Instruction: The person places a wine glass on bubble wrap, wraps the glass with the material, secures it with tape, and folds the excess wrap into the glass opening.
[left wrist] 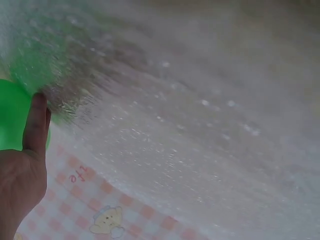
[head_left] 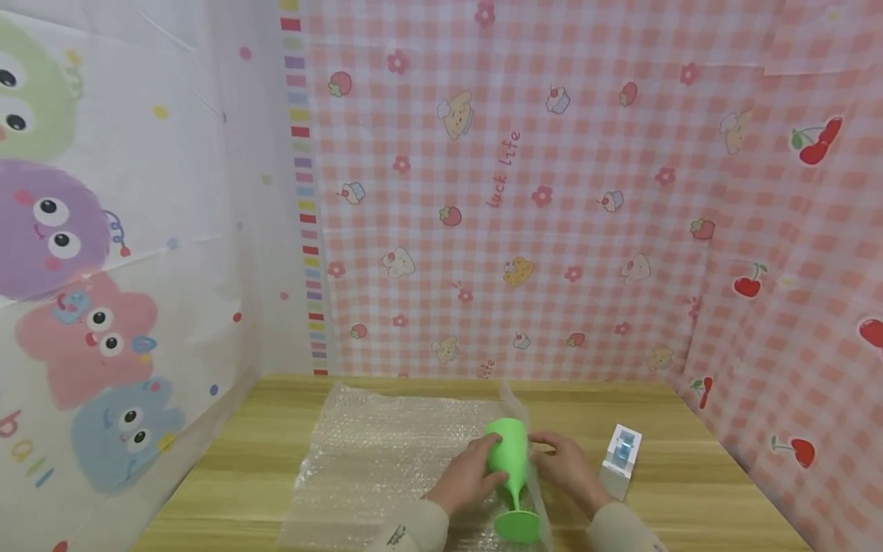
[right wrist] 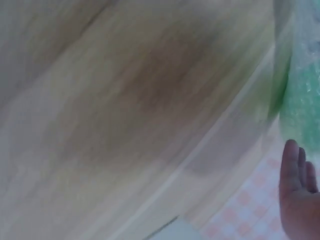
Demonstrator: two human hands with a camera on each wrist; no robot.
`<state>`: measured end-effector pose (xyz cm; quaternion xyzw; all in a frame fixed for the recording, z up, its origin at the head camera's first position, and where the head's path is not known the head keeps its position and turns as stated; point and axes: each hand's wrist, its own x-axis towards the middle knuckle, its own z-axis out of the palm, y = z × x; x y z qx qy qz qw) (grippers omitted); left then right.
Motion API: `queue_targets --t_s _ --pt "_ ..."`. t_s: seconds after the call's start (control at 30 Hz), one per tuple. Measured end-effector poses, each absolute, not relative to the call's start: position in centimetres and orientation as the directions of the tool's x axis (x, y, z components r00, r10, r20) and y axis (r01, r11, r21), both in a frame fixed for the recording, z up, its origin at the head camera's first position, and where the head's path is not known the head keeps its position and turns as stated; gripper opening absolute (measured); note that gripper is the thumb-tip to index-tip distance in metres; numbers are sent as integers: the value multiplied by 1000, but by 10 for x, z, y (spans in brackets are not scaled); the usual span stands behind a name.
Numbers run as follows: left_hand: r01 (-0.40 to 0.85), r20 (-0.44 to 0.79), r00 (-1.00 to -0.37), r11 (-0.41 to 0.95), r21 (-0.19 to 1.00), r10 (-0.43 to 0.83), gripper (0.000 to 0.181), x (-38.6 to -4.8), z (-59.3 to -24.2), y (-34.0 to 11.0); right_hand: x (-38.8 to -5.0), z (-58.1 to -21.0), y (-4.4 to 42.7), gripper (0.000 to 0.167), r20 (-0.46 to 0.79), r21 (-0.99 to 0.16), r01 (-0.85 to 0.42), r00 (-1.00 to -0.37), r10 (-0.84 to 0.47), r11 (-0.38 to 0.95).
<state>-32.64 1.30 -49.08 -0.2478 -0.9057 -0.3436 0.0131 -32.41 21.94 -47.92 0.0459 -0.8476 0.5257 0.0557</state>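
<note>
Fingers [head_left: 493,442] of the left hand [head_left: 465,477] are bent round the cup part of a bright green plastic goblet [head_left: 509,452], with the thumb down near where the stem starts. The right hand [head_left: 569,468] is at the other side, and its fingers look almost straight and close together. They touch the edge of the bubble wrap [head_left: 386,452], which is lifted up beside the goblet. I cannot tell from the pictures if they pinch it.

The goblet lies on its side on the right part of the clear, shiny sheet. Its round foot points to the person, and its cup part points away. In the left wrist view, some of the green shows blurry through the bubbles. The rest of the sheet is spread out to the left on the wooden worktop [head_left: 690,437].

To the right of the right hand is a small white box [head_left: 616,468] with something light blue [head_left: 625,447] in its top. It is too small to tell what that is. Both arms have pale sleeves [head_left: 417,525]. Behind the worktop hangs a pink checked cloth [head_left: 607,153], and on the left is a white cloth [head_left: 200,153] with funny big-eyed faces
</note>
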Motion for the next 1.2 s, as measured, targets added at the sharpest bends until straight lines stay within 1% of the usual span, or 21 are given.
queue_targets --t_s 0.1,0.27,0.33,0.47,0.6,0.87,1.07,1.2 --pt "456 199 -878 636 623 435 64 -328 -492 10 -325 -480 221 35 187 -860 -203 -979 -82 467" --pt "440 186 -885 635 635 427 64 -329 -491 8 -326 -476 229 52 165 -860 -269 -951 -261 433" --pt "444 187 -883 635 632 431 63 -330 -491 7 -327 -473 229 58 145 -845 -270 -946 -289 462" --pt "475 213 -869 628 617 448 62 -330 -492 4 -331 -471 227 66 155 -789 -315 -933 -325 527" --pt "476 206 -864 613 631 459 63 -330 -491 2 -335 -466 224 68 155 -757 -355 -913 -377 549" --pt "405 125 -886 614 677 446 65 -330 -494 0 -336 -464 221 59 187 -718 -414 -889 -418 560" --pt "364 103 -898 591 720 428 67 -330 -495 -4 -333 -469 211 60 208 -686 -400 -908 -363 608" --pt "341 101 -907 576 743 408 64 -330 -496 -6 -332 -471 203 59 226 -628 -417 -906 -358 658"
